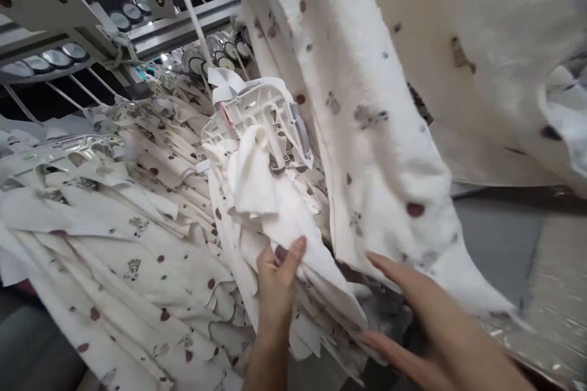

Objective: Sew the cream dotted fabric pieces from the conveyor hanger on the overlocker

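A white cloth piece (275, 208) is pinched by the left hand (275, 284), the right hand (426, 324) spread open beside hanging printed fabric (367, 134), sorting apparently unfinished.

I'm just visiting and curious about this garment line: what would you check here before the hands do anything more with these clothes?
1. Left hand has hold of the white cloth: ok, thumb and fingers pinch its edge.
2. Right hand free: ok, open and flat, holding nothing.
3. Cloth still in the plastic clamp: ok, it hangs bunched from it.
4. Hanging spotted garment out of the way: not ok, it drapes just above the right hand.
5. Stacked spotted garments lying orderly: ok, fanned in a row.
6. Clamp locked: cannot tell.
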A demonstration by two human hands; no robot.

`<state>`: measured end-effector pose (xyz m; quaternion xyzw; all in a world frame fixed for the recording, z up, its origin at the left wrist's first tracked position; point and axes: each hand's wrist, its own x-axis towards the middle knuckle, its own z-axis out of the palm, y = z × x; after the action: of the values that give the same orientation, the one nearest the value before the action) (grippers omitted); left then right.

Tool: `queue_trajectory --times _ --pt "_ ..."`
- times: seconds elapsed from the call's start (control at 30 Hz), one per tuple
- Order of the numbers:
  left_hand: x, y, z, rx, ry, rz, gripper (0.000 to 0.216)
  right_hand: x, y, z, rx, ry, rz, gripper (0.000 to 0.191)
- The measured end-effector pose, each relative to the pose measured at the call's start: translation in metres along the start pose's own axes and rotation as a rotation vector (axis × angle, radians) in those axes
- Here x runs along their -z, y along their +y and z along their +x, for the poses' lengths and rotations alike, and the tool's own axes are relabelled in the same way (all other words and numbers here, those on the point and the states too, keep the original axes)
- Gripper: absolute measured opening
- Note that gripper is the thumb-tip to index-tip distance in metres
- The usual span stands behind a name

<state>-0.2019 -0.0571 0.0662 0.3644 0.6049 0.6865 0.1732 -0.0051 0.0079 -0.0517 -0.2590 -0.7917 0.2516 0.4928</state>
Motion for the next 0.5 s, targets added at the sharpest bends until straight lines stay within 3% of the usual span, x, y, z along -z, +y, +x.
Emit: queue_trajectory --times 0.1,0.3,0.4,0.5 --pt "0.009 -0.017 -0.018 0.024 -0.069 -0.066 0.052 -0.019 -0.005 0.016 -0.033 0.000 -0.017 0.058" --pt "0.047 -0.063 -0.037 0.329 -0.176 -0.246 0.055 -0.027 0.019 0.006 -0.157 0.019 -0.059 0.037" --pt "0.057 -0.080 -0.047 0.312 -0.147 -0.142 0.060 -0.022 0.040 -0.015 -0.222 0.004 -0.093 0.029" --pt "0.064 -0.090 -0.058 0.259 -0.038 0.076 0.046 -0.014 0.050 -0.033 -0.253 -0.009 -0.138 0.024"
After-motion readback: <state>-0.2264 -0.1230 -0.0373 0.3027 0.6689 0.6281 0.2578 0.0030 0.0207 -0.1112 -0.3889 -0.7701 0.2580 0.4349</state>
